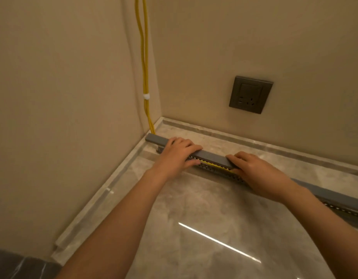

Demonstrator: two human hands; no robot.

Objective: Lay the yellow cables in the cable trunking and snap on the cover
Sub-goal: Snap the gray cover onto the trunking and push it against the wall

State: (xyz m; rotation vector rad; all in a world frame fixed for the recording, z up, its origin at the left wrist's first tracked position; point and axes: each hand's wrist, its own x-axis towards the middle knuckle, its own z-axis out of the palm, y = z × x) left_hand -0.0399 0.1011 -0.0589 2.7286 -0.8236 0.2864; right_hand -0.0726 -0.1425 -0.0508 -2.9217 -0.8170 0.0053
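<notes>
Yellow cables point(145, 77) hang down the wall corner, bound by a white tie, and run into a grey slotted cable trunking point(212, 170) lying on the marble floor. A stretch of yellow cable shows inside the trunking between my hands. A grey cover point(212, 157) lies along the top of the trunking, from the corner out to the right. My left hand point(177, 153) rests on the cover near the corner, fingers over its top and thumb at the front. My right hand point(252, 170) lies on the cover further right, fingers curled over it.
A dark wall socket point(250, 95) sits on the right wall above the floor. A marble skirting point(254, 137) runs along both walls. The glossy marble floor point(204, 228) spreads in front of the trunking. A darker tile point(17, 264) shows at the lower left.
</notes>
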